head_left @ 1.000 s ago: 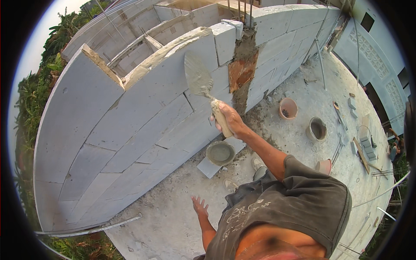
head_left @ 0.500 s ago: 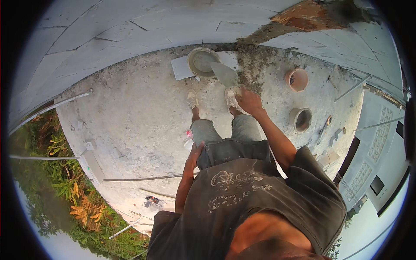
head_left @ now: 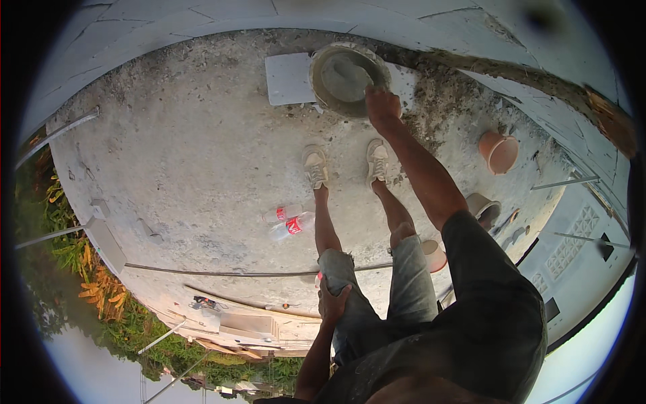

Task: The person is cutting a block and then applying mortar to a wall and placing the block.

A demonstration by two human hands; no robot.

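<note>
My right hand [head_left: 383, 104] grips the handle of a trowel, whose blade [head_left: 342, 73] dips into grey mix inside a round mortar bucket [head_left: 321, 95]. The bucket stands on white boards or blocks [head_left: 287, 79] beside the foot of the block wall [head_left: 222, 15]. The handle is mostly hidden by my fingers. My left hand [head_left: 334, 301] is wrapped against my left thigh, just above the knee, with its thumb showing.
Two plastic bottles [head_left: 291, 225] lie near my feet. An orange bucket [head_left: 497, 152], a grey bucket [head_left: 483, 209] and a pale pink bucket [head_left: 433, 254] stand on the right. A long dark pipe or cable [head_left: 222, 271] crosses the concrete floor [head_left: 188, 168]. Metal poles and plants edge the left.
The trowel came down from the top of the wall into the mortar bucket. My body has bent forward, and my left hand went from hanging open to resting around my thigh.
</note>
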